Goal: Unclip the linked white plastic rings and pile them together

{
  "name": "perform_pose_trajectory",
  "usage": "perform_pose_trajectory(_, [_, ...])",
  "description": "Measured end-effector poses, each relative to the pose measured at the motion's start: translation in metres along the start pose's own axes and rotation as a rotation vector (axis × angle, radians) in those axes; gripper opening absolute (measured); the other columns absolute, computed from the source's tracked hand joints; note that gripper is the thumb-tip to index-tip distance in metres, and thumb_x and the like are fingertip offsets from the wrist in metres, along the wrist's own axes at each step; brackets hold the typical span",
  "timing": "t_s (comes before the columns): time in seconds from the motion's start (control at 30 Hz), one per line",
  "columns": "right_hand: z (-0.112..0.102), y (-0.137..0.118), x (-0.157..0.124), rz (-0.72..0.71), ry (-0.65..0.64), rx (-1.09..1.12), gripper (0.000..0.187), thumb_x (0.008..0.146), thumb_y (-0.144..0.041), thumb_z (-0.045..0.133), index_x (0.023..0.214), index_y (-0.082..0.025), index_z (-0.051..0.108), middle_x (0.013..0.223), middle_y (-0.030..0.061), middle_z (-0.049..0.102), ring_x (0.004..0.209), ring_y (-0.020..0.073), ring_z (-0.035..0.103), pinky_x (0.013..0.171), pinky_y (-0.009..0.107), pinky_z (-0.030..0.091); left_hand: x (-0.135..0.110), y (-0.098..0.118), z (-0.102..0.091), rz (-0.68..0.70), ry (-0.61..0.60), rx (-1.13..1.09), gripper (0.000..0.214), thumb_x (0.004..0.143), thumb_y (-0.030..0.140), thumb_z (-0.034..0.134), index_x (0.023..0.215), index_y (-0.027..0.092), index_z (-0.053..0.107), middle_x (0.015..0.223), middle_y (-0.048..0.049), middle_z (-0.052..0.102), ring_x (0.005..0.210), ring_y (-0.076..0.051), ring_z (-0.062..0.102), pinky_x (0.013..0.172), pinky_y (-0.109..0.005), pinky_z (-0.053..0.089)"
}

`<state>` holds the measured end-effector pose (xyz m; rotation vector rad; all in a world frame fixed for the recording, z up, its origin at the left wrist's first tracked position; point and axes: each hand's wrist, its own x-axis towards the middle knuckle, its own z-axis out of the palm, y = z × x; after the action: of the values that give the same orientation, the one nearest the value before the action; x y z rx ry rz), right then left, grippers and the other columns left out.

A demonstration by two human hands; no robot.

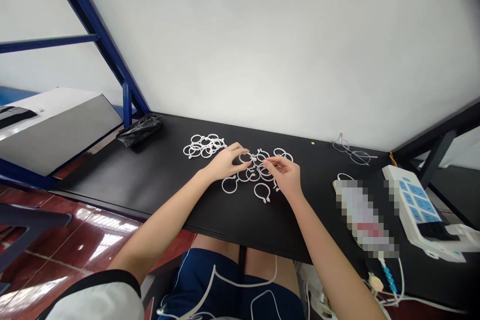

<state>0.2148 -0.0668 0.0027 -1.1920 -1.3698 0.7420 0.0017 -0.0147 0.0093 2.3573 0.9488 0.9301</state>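
My left hand (229,161) has its thumb and fingers curved around a white plastic ring (240,156), whose small clasp points to the right. Close beside that clasp, my right hand (285,174) is closed in a pinch; what lies between its fingertips is too small to make out. Beneath and around both hands lies a loose spread of similar white rings, partly hidden by the fingers. One separate ring (255,192) rests nearest me, and another ring (222,186) sits below my left hand. A heaped group of rings (202,152) lies left of my left hand.
The black tabletop (157,170) runs along a white wall. At its left end is a crumpled black plastic bag (139,131). To the right are eyeglasses (350,152), a blurred-out phone (363,215) with a cable, and a white power strip (416,205). White cords cross my lap.
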Motion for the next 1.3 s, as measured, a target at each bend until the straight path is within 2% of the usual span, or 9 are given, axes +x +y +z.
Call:
perform_pose_trajectory(0.13, [0.000, 0.001, 0.000, 0.008, -0.005, 0.017, 0.024, 0.078, -0.043, 0.072, 0.077, -0.019, 0.071, 0.064, 0.0036, 0.068, 0.062, 0.0187, 0.068, 0.055, 0.029, 0.053, -0.002, -0.004, -0.003, 0.008, -0.031, 0.209, 0.038, 0.094, 0.038, 0.051, 0.122, 0.014, 0.060, 0.108, -0.0110, 0.059, 0.093, -0.021, 0.061, 0.084, -0.035, 0.051])
perform_pose_trajectory(0.23, [0.000, 0.003, 0.000, 0.011, -0.007, 0.010, 0.026, 0.079, -0.045, 0.071, 0.077, -0.019, 0.072, 0.062, 0.0032, 0.067, 0.061, 0.0189, 0.067, 0.055, 0.029, 0.053, -0.002, -0.009, -0.004, -0.058, 0.010, 0.313, 0.039, 0.096, 0.037, 0.044, 0.124, 0.014, 0.058, 0.106, -0.0110, 0.057, 0.093, -0.022, 0.060, 0.082, -0.035, 0.051])
perform_pose_trajectory(0.33, [0.000, 0.003, 0.000, 0.025, -0.009, 0.008, 0.028, 0.078, -0.047, 0.071, 0.078, -0.019, 0.072, 0.062, 0.0036, 0.068, 0.062, 0.0196, 0.068, 0.055, 0.030, 0.054, -0.001, -0.015, -0.006, -0.130, 0.073, 0.436, 0.035, 0.098, 0.034, 0.039, 0.116, 0.015, 0.062, 0.099, -0.0101, 0.056, 0.090, -0.023, 0.059, 0.081, -0.036, 0.049])
perform_pose_trajectory(0.5, [0.001, 0.001, 0.000, 0.036, -0.003, 0.005, 0.031, 0.077, -0.050, 0.071, 0.077, -0.019, 0.071, 0.063, 0.0046, 0.068, 0.061, 0.0206, 0.068, 0.053, 0.030, 0.054, -0.001, -0.021, -0.011, -0.233, 0.163, 0.638, 0.033, 0.095, 0.035, 0.044, 0.115, 0.014, 0.061, 0.107, -0.0144, 0.056, 0.098, -0.029, 0.055, 0.084, -0.039, 0.045])
perform_pose_trajectory(0.6, [0.001, 0.001, -0.001, 0.038, -0.011, -0.009, 0.031, 0.078, -0.049, 0.070, 0.078, -0.019, 0.071, 0.064, 0.0051, 0.069, 0.063, 0.0208, 0.069, 0.053, 0.030, 0.054, -0.003, -0.024, -0.013, -0.346, 0.157, 0.732, 0.031, 0.093, 0.035, 0.049, 0.111, 0.013, 0.061, 0.109, -0.0171, 0.058, 0.102, -0.033, 0.053, 0.084, -0.042, 0.043])
perform_pose_trajectory(0.73, [0.001, 0.003, -0.001, 0.047, -0.029, -0.019, 0.029, 0.080, -0.048, 0.069, 0.079, -0.019, 0.071, 0.067, 0.0055, 0.070, 0.066, 0.0205, 0.069, 0.054, 0.029, 0.053, -0.005, -0.028, -0.017, -0.422, 0.126, 0.797, 0.033, 0.093, 0.039, 0.049, 0.110, 0.013, 0.061, 0.108, -0.0179, 0.060, 0.104, -0.035, 0.053, 0.084, -0.044, 0.041])
perform_pose_trajectory(1.03, [0.001, 0.004, -0.002, 0.060, -0.035, -0.017, 0.029, 0.081, -0.047, 0.069, 0.080, -0.019, 0.071, 0.070, 0.0061, 0.071, 0.069, 0.0215, 0.069, 0.055, 0.029, 0.053, -0.010, -0.032, -0.034, -0.567, 0.199, 0.883, 0.037, 0.095, 0.033, 0.038, 0.115, 0.009, 0.059, 0.110, -0.0213, 0.061, 0.105, -0.037, 0.053, 0.082, -0.043, 0.040])
perform_pose_trajectory(1.3, [0.001, 0.004, -0.002, 0.052, -0.049, -0.020, 0.027, 0.081, -0.045, 0.068, 0.078, -0.019, 0.071, 0.072, 0.0060, 0.071, 0.071, 0.0216, 0.070, 0.056, 0.028, 0.053, -0.014, -0.040, -0.028, -0.650, 0.139, 0.915, 0.038, 0.095, 0.031, 0.035, 0.115, 0.009, 0.059, 0.110, -0.0222, 0.061, 0.106, -0.038, 0.052, 0.085, -0.046, 0.039])
